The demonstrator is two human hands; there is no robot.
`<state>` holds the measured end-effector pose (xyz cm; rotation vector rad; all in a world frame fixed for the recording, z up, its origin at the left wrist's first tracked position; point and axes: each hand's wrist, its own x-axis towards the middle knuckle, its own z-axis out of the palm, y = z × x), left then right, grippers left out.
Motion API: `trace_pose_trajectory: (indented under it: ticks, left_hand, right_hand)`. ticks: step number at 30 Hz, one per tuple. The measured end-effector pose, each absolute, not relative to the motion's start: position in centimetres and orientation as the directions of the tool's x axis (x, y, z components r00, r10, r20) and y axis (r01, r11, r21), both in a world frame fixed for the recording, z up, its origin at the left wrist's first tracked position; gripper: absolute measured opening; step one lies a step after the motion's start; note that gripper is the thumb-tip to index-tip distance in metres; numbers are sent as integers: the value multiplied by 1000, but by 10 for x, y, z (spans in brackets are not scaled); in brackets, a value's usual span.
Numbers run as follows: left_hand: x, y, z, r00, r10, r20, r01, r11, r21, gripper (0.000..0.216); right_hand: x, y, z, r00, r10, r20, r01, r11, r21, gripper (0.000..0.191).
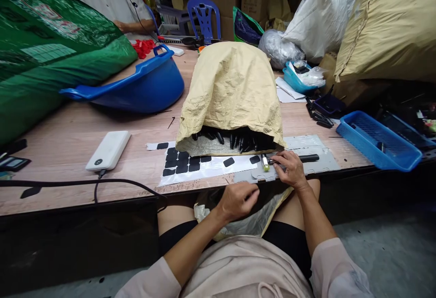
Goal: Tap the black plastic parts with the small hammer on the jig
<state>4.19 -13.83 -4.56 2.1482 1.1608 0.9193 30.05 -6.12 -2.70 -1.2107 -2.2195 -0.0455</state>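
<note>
My right hand (289, 168) has its fingers closed round a small hammer (309, 157) with a black handle, at the table's front edge. The hammer's silver head, with a yellow-green end, rests over a grey board (320, 146). My left hand (238, 199) is curled above my lap, just in front of the table edge; whatever is inside its fingers is hidden. Below it, an open bag (252, 223) lies between my legs. Straight ahead, a tan sack (235, 89) lies with its mouth toward me, showing several black tube-like pieces (240, 142). A white sheet (211, 171) carries black rounded stickers (182, 161).
To the left are a white power bank (108, 150) with a cable, a blue basin (143, 84) and a large green sack (51, 52). At right stands a blue basket (378, 141) beside loose black pieces (320, 118). Another person's arm (136, 26) shows at the back.
</note>
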Motion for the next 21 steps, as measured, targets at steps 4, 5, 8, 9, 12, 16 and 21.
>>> trace_pose_trajectory:
  ticks: [4,5,8,9,12,16,21]
  left_hand:
    - [12,-69,-6,-244,934,262,639,-48,767,23]
    - [4,-50,-2,-358,915,186,644,98,759,21]
    - [-11,-9,6,-469,881,53,663,312,680,19]
    - [-12,-1,7,-472,881,20,672,346,655,20]
    - [-12,7,11,-470,880,-72,675,410,614,26]
    - [-20,-4,14,-433,893,-126,618,395,679,21]
    - [-33,-40,11,-222,949,-222,339,289,895,30]
  right_hand:
    - [300,-61,-27,-394,753,527,769,584,-258,22]
    - [299,-61,-27,-394,753,527,769,584,-261,22]
    - [299,-61,-26,-389,755,528,774,579,-258,20]
    - [299,-61,-26,-388,755,529,776,577,-255,20]
    - [299,-62,-27,-389,754,530,776,578,-252,20]
    - [299,-62,-27,-381,751,539,773,579,-259,20]
    - [300,-62,-27,-388,760,521,768,579,-274,23]
